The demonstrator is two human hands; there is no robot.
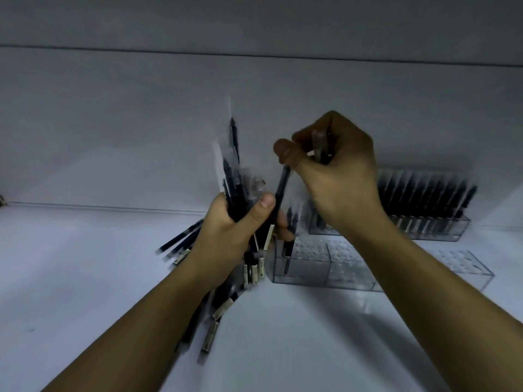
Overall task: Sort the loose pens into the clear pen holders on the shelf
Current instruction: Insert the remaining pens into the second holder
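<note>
- step rn, imo: mid-sort, picking one pen off the bunch to slot it.
- left hand is wrapped tight round a fat bundle of pens. thumb is clamped across the front and the tips fan up toward 12.
- right hand sits at about 2 o'clock from the left. thumb + curled fingers pinch a single dark pen that slants down toward 7.
- its lower end runs in by the left thumb, so can't tell if it's clear of the bundle yet. maybe another pen tucked in the right fist, too blurry to say.
- near clear holder is at 4 o'clock from the left hand. it's mostly open slots, w/ one standing pen at its 9 o'clock end.
- back holder, at 3 o'clock, looks packed already.
- loose pens lie on the shelf behind and below the left wrist, 9 to 6 o'clock, so plenty left to do.
- next move prob needs the pen pulled free, turned upright and lined up over an open slot next to the standing one.
</note>
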